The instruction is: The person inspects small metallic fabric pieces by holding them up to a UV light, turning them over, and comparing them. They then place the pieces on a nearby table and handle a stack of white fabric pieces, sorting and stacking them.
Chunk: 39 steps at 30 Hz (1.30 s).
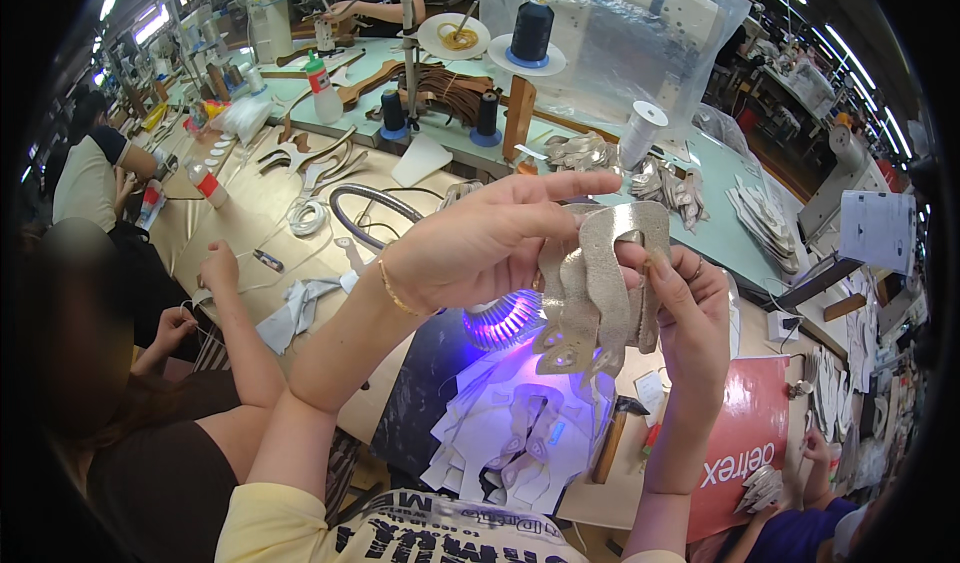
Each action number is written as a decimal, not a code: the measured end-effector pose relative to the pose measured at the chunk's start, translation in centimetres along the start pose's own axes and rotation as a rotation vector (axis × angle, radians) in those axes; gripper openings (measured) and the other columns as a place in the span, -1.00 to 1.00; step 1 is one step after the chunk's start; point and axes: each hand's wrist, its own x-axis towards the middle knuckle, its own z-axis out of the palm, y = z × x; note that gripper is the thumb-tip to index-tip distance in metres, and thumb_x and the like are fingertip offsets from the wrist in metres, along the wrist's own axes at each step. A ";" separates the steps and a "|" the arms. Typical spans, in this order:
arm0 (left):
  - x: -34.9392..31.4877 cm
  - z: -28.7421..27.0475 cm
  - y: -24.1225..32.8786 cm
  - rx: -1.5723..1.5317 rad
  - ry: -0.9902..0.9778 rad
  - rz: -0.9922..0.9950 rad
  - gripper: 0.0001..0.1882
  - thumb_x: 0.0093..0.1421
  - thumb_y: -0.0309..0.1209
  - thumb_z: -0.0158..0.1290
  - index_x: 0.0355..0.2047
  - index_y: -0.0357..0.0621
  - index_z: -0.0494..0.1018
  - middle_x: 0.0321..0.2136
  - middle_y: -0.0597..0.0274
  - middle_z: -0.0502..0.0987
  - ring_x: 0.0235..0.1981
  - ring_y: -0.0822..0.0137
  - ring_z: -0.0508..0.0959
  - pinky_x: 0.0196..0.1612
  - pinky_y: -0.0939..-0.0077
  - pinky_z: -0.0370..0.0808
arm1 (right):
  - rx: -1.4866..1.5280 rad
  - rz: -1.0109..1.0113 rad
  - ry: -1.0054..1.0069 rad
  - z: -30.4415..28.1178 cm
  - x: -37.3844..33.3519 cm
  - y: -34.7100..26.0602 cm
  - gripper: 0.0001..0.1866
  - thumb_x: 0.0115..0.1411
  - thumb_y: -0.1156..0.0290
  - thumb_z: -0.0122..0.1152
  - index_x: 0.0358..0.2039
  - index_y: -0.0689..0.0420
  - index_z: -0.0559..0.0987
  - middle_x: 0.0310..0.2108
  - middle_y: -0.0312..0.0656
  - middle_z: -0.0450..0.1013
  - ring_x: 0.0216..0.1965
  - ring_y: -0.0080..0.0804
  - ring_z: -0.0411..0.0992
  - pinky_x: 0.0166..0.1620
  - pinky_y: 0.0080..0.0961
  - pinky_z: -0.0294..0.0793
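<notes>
Both hands are raised over the worktable, gripping a small bunch of shiny beige-gold leather shoe pieces (604, 273) with wavy edges and cut-out openings. My left hand (465, 233) pinches the top left edge, its index finger stretched out to the right above the pieces. My right hand (692, 308) holds their right side, thumb in front and some fingertips showing through an opening. Below glows a round ribbed lamp (500, 321) with violet light. It shines on a pile of pale cut pieces (470, 413), on which similar beige pieces (533, 418) lie.
A black flexible lamp neck (365, 191) curves behind my left forearm. Thread spools (532, 33) stand on the green bench behind, near a plastic-covered machine (610, 43). A red board (745, 423) lies at right. Co-workers' hands (176, 328) work at left and at lower right.
</notes>
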 end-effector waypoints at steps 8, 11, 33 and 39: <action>0.2 0.0 0.0 -0.156 -0.108 0.022 -0.46 0.31 -0.45 -0.17 0.24 -0.38 -0.02 -0.05 -0.16 0.46 -0.16 0.38 0.58 -0.18 0.62 0.59 | 0.302 -0.025 -0.117 -0.7 0.0 1.4 -0.69 0.34 0.39 -0.11 0.01 0.26 0.39 -0.15 -0.12 0.49 -0.13 -0.43 0.49 -0.07 -0.51 0.50; 0.2 0.2 -0.2 -0.026 -0.023 0.032 -0.44 0.33 -0.38 -0.16 0.24 -0.38 -0.03 -0.06 -0.12 0.47 -0.21 0.45 0.59 -0.24 0.68 0.60 | 0.380 -0.072 -0.114 -0.9 0.1 2.2 -0.66 0.36 0.35 -0.15 0.06 0.23 0.36 -0.07 -0.10 0.45 -0.05 -0.36 0.45 -0.01 -0.42 0.46; 0.1 -0.6 0.5 -0.201 -0.093 0.003 -0.54 0.36 -0.46 -0.32 0.23 -0.36 -0.01 0.00 -0.24 0.37 -0.02 0.05 0.51 0.00 0.36 0.56 | -0.055 -0.098 0.275 -2.8 1.3 1.4 -0.58 0.30 0.33 0.03 0.06 0.24 0.20 -0.33 -0.10 0.54 -0.34 -0.43 0.55 -0.32 -0.60 0.56; 0.3 -0.7 0.5 -0.261 -0.120 -0.003 -0.54 0.36 -0.45 -0.32 0.23 -0.36 -0.01 0.01 -0.25 0.36 -0.02 0.07 0.51 0.01 0.34 0.55 | -0.093 -0.100 0.187 -2.4 1.2 1.8 -0.67 0.32 0.40 -0.05 0.06 0.18 0.28 -0.32 -0.15 0.53 -0.33 -0.52 0.50 -0.24 -0.63 0.48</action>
